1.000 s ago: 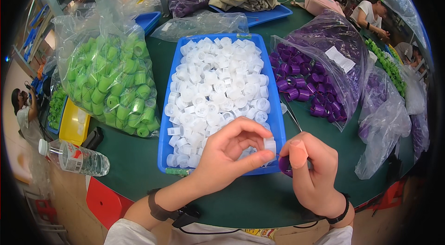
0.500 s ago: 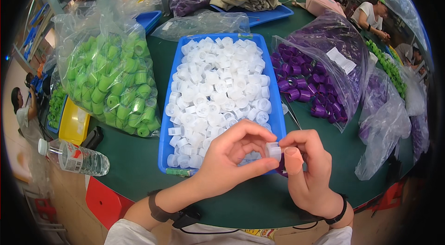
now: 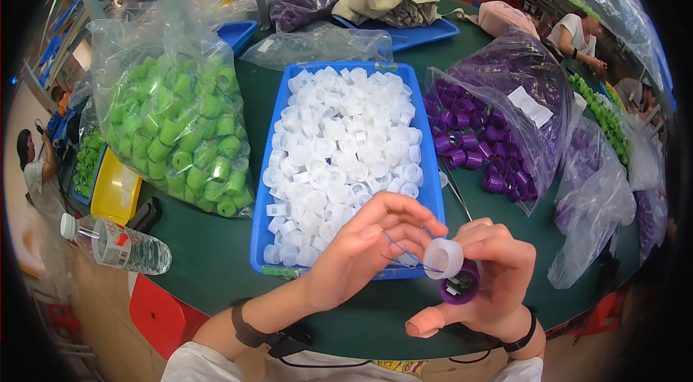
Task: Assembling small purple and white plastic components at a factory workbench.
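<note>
Both forearms come up from the lower edge and meet in front of the body, each wrist wearing a dark band. The left hand (image 3: 361,245) lies palm-down with its fingers curled inward and its fingertips pinched together toward the right hand (image 3: 491,274). The right hand is turned with its palm toward the left one, fingers bent in a closed grip and its thumb (image 3: 433,322) stretched out low, pointing left, the two hands almost touching at the fingertips.
</note>
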`<move>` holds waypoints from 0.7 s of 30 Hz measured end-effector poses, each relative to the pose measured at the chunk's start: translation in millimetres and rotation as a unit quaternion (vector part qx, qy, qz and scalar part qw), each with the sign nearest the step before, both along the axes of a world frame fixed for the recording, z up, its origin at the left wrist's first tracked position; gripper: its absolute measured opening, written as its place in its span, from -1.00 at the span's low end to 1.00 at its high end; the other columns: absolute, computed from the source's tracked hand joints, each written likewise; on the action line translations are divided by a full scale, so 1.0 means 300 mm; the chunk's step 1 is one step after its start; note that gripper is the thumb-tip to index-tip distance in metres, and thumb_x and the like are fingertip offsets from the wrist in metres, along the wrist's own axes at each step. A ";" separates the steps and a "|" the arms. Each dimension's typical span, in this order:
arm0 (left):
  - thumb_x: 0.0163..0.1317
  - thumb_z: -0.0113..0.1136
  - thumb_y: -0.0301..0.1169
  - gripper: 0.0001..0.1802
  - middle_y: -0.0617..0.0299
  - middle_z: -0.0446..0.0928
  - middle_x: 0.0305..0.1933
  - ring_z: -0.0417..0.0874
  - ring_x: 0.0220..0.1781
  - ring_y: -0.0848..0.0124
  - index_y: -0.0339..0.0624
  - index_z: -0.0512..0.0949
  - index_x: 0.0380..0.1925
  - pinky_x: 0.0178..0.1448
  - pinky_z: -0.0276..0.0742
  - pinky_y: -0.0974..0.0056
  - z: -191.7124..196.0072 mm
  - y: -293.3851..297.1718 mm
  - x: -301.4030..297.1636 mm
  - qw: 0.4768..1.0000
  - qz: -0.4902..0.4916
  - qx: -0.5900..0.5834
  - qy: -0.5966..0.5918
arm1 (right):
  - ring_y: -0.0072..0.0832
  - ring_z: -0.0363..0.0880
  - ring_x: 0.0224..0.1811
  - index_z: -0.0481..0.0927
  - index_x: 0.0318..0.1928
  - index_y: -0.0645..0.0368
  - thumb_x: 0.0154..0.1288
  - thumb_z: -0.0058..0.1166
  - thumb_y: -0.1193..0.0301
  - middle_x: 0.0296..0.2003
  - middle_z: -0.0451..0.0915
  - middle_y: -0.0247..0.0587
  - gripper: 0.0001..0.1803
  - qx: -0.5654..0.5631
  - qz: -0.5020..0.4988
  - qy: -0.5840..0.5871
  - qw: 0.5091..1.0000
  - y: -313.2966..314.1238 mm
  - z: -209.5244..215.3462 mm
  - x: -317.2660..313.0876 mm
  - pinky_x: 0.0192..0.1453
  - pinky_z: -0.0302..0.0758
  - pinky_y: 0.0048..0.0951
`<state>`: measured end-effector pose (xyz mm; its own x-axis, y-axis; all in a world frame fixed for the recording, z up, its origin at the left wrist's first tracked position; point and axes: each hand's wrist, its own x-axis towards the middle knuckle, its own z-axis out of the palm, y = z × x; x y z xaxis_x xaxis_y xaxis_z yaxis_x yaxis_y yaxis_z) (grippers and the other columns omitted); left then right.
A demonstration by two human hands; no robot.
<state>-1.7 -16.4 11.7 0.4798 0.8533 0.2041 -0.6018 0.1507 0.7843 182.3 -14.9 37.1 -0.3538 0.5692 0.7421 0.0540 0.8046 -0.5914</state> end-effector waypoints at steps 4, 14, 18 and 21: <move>0.31 -0.04 -0.06 -0.37 -0.05 0.38 0.16 0.43 0.20 0.24 -0.27 0.17 0.22 0.23 0.33 0.16 0.010 -0.002 0.015 0.993 -0.071 -0.089 0.017 | -0.50 0.49 -0.34 0.21 -0.03 0.13 -0.45 0.55 -0.07 -0.37 0.50 -0.31 0.02 0.041 -0.003 -0.080 0.996 0.011 0.024 0.026 -0.24 0.31 -0.46; 0.30 0.10 -0.52 -0.40 0.19 0.31 0.21 0.33 0.28 0.43 -0.18 0.12 0.29 0.32 0.27 0.26 -0.016 -0.009 0.013 0.983 -0.169 -0.016 0.065 | -0.46 0.47 -0.26 0.34 -0.09 0.11 -0.39 0.56 0.05 -0.33 0.51 -0.32 -0.14 0.001 -0.004 -0.052 0.999 -0.002 0.018 0.014 -0.21 0.31 -0.44; 0.31 0.11 -0.49 -0.43 0.18 0.30 0.20 0.33 0.28 0.42 -0.24 0.15 0.27 0.30 0.31 0.27 -0.029 -0.006 0.024 0.983 -0.178 -0.033 -0.008 | -0.39 0.48 -0.24 0.47 -0.12 0.14 -0.26 0.57 0.34 -0.27 0.51 -0.31 -0.35 -0.014 -0.043 -0.009 0.999 -0.015 0.019 -0.008 -0.28 0.40 -0.45; 0.30 0.13 -0.47 -0.46 0.16 0.30 0.19 0.33 0.28 0.41 -0.26 0.19 0.23 0.29 0.32 0.28 -0.033 -0.006 0.023 0.989 -0.144 -0.022 -0.003 | -0.35 0.49 -0.24 0.50 -0.13 0.16 -0.24 0.52 0.45 -0.25 0.54 -0.28 -0.41 0.040 -0.062 -0.093 0.993 -0.011 0.060 -0.004 -0.25 0.41 -0.44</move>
<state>5.0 -18.1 1.7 0.7037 0.6893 0.1721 -0.5325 0.3514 0.7700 181.0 -18.3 55.2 -0.4203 0.5590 0.7147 0.2583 0.8288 -0.4964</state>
